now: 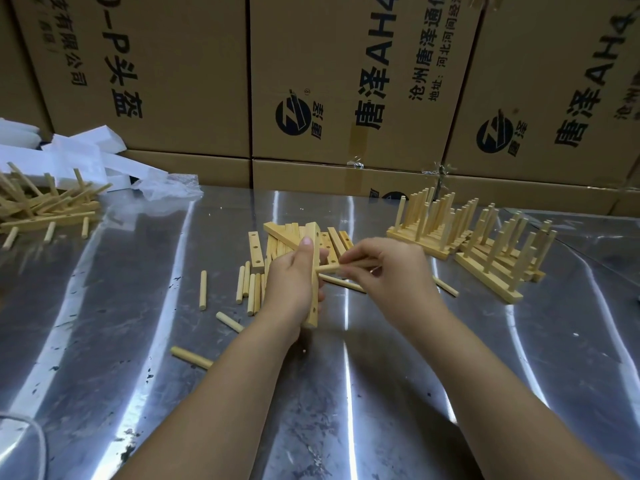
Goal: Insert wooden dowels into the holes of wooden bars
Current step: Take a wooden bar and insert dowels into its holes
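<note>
My left hand (292, 282) grips a pale wooden bar (312, 306) held on edge above the steel table, thumb on its far end. My right hand (384, 268) pinches a wooden dowel (329, 267) whose tip meets the bar's side near the middle. A second dowel (341, 283) sticks out from the bar just below it. Loose dowels (249, 289) lie to the left of my left hand. A pile of drilled bars (277, 239) lies just behind my hands.
Finished bars with upright dowels (460, 230) stand in rows at the right. More assembled pieces (38, 206) are heaped at the far left beside white foam (86, 157) and plastic wrap. Cardboard boxes (346, 81) wall the back of the steel table (346, 375).
</note>
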